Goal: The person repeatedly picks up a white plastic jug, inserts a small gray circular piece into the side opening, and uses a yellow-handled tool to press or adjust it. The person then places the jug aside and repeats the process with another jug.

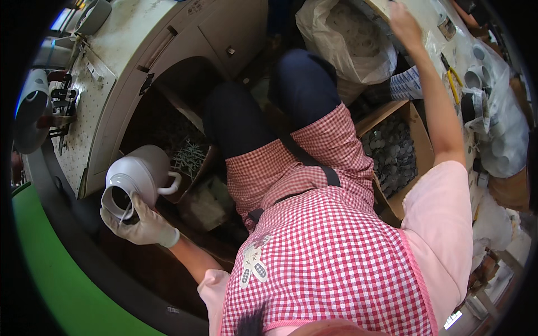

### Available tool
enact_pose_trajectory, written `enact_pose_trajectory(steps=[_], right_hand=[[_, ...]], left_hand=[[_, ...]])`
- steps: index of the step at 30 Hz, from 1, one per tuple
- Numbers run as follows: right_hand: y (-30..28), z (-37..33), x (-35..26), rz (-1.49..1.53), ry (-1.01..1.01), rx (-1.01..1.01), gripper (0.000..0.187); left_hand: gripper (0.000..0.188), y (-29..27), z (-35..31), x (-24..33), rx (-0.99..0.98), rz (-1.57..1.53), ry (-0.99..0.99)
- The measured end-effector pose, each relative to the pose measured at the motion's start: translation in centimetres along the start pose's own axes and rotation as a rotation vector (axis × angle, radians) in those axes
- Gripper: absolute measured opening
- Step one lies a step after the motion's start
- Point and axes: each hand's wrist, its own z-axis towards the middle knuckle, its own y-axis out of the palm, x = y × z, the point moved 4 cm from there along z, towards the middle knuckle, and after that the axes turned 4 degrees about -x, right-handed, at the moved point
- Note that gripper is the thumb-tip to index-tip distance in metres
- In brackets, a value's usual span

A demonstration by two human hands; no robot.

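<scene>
A glossy white jug (140, 171) with a curved side handle tilts at my left, its round dark opening turned toward me. My left hand (147, 224), in a pale glove, is closed on its rim, the thumb at the opening and the fingers beneath. My bare right hand (404, 25) reaches far forward to the right-hand table, at the picture's upper edge. Its fingers look drawn together; a small dark bit shows at their tips, too little to name.
Between table and legs stands a plastic bag (358, 50) of pale ring-shaped parts. Below it is a cardboard box (423, 140) of grey discs. Yellow-handled pliers (451, 81) lie on the right table (443, 50). A left workbench (120, 42) carries a clamp fixture (61, 103).
</scene>
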Motion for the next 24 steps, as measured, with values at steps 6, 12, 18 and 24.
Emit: enact_pose_trajectory(steps=[6, 12, 18, 24], right_hand=[[4.6, -3.9, 10.8, -0.484, 0.522, -0.228, 0.032], [7.2, -6.7, -1.4, 0.594, 0.381, -0.115, 0.027], [31.3, -13.8, 0.9, 0.318, 0.643, -0.905, 0.069], [32.1, -16.0, 3.2, 0.403, 0.694, -0.901, 0.053]], left_hand=[[0.063, 1.9, 0.9, 1.5, 0.002, 0.135, 0.142], [0.060, 1.7, 0.9, 3.0, -0.013, -0.007, 0.073], [0.061, 2.5, 1.1, 6.1, -0.118, 0.260, -0.047], [0.104, 3.6, -1.0, 9.1, -0.267, -0.214, -0.377]])
